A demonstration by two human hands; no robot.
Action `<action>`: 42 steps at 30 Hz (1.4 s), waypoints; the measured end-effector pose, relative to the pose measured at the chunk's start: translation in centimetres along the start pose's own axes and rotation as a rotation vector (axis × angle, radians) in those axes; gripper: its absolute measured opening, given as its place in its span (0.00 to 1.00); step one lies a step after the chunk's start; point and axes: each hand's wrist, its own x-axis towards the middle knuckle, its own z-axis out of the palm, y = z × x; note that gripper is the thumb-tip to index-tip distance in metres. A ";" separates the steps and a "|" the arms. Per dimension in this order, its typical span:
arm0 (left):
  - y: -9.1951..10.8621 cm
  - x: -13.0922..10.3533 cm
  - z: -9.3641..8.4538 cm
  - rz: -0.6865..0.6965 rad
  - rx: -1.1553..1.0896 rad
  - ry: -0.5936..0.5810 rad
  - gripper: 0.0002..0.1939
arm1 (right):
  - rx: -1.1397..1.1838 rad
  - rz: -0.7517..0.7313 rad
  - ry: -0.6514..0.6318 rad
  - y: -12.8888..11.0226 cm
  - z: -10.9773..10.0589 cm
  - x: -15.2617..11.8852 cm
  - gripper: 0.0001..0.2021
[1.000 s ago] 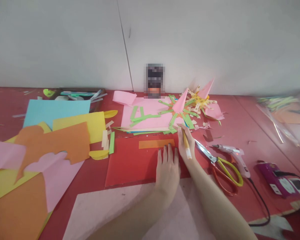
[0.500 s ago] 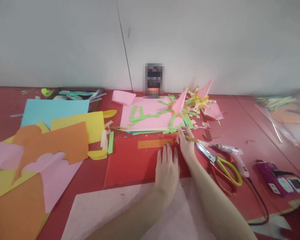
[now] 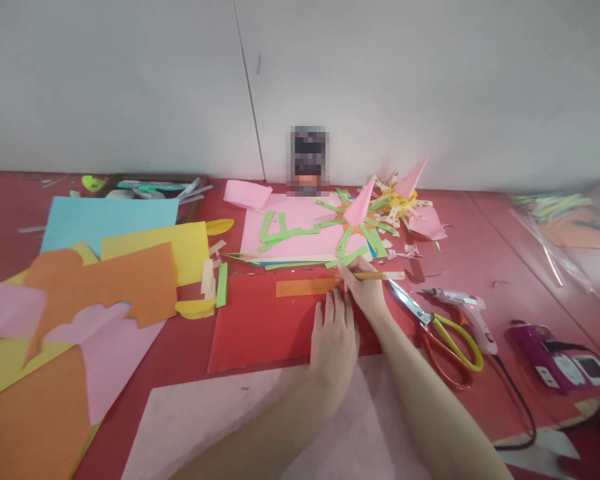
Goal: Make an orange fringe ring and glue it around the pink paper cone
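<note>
Notably, the pen has been turned within the right hand over the last second. At the earliest view its pale end was directed toward the person; half a second ago it was slanted to the right; at present it is held nearly level, pale end to the right and opposite end to the left. The right hand has also been shifted left, so that its fingers are now placed over the right end of the orange strip. By this change, it is judged, pen and strip have been brought together at one working spot. Whether the strip is touched by the pen's left end cannot be told, the spot being partly covered by the fingers.

The pen is pinched between the thumb and fingers of the right hand, with the forearm brought in from the lower right. The left hand is laid flat and palm down on the red sheet, nothing being seen in its grasp; its fingers are slightly spread and extended forward, with the fingertips set at or just below the strip's near edge. No shift of note is recorded for it. The strip is lying flat near the far edge of the red sheet. Scissors are found just right of the right hand, blades partly parted, with a glue gun beyond them.
</note>
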 end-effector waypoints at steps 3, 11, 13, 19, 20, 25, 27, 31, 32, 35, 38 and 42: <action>0.0 0.0 0.1 0.012 0.016 0.011 0.22 | -0.092 -0.037 0.013 0.5 0.1 0.2 0.16; -0.1 0.1 0.1 0.021 0.014 0.028 0.22 | -0.131 -0.032 -0.013 0.8 0.2 0.3 0.15; -0.1 0.1 0.1 0.017 0.016 0.030 0.22 | -0.125 -0.030 -0.025 0.8 0.3 0.3 0.16; -0.1 0.0 0.0 0.012 0.007 0.020 0.22 | -0.125 0.014 -0.036 0.6 0.2 0.2 0.15; -0.1 0.0 0.0 0.013 0.008 0.017 0.22 | -0.125 0.020 -0.025 0.6 0.2 0.2 0.15; -0.1 0.0 0.2 0.018 0.001 0.016 0.22 | -0.119 0.017 -0.009 0.6 0.3 0.2 0.14; -0.1 0.1 0.2 0.017 -0.004 0.017 0.22 | -0.150 -0.006 -0.009 0.7 0.3 0.3 0.14; -0.1 0.1 0.0 0.010 -0.001 0.016 0.22 | -0.190 -0.024 -0.011 0.9 0.3 0.4 0.14; -0.1 0.1 0.0 0.009 0.001 0.014 0.22 | -0.186 -0.024 -0.011 0.9 0.3 0.4 0.14; -0.1 0.0 -0.1 0.008 -0.002 0.012 0.22 | -0.186 -0.036 0.004 0.9 0.3 0.3 0.14; -0.2 0.0 -0.1 0.010 0.005 0.022 0.21 | -0.187 -0.038 0.012 0.8 0.4 0.3 0.13; -0.2 0.1 -0.1 0.018 0.017 0.021 0.21 | -0.178 -0.025 -0.008 0.6 0.3 0.3 0.13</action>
